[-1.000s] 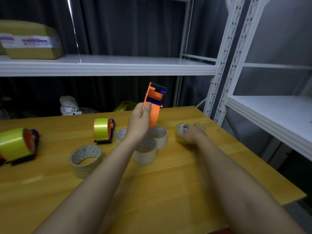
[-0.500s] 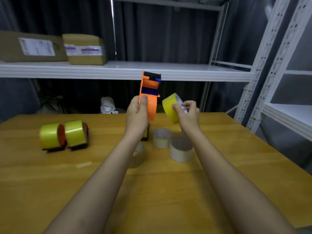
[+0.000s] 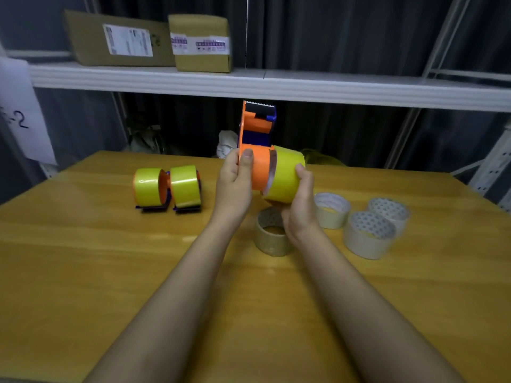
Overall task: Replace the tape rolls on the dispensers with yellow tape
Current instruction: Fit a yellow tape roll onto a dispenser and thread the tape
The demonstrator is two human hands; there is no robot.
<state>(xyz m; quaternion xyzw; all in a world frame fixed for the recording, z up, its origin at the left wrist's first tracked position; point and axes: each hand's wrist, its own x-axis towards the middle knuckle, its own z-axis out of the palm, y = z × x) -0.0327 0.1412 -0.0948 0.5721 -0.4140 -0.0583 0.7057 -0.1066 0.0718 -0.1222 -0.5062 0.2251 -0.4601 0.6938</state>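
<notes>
Two bare forearms run up from the bottom edge of the frame over the wooden desk (image 3: 83,272). Just past them, a little right of centre, lie four pale tape rolls: a brownish roll (image 3: 269,236) partly behind the right wrist, and three whitish rolls (image 3: 370,233) further right; judging by their colour, these are the ones taken off.

At centre frame both hands are raised above the desk. The left hand (image 3: 235,183) grips the orange dispenser (image 3: 255,150) by its flat side, thumb across the orange hub, cutter end pointing up. The right hand (image 3: 300,200) has its fingers curled round a yellow tape roll (image 3: 284,175), which is pressed against the hub and looks only partly slid on, a sliver of its inner core still showing.

To the left of centre two dispensers (image 3: 168,186) already carrying yellow tape stand side by side on the desk. So two seem finished and this third is mid-loading; seating the roll and threading the tape remain.

Beyond, at upper left, cardboard parcels (image 3: 154,42) sit on a white shelf (image 3: 331,89).
</notes>
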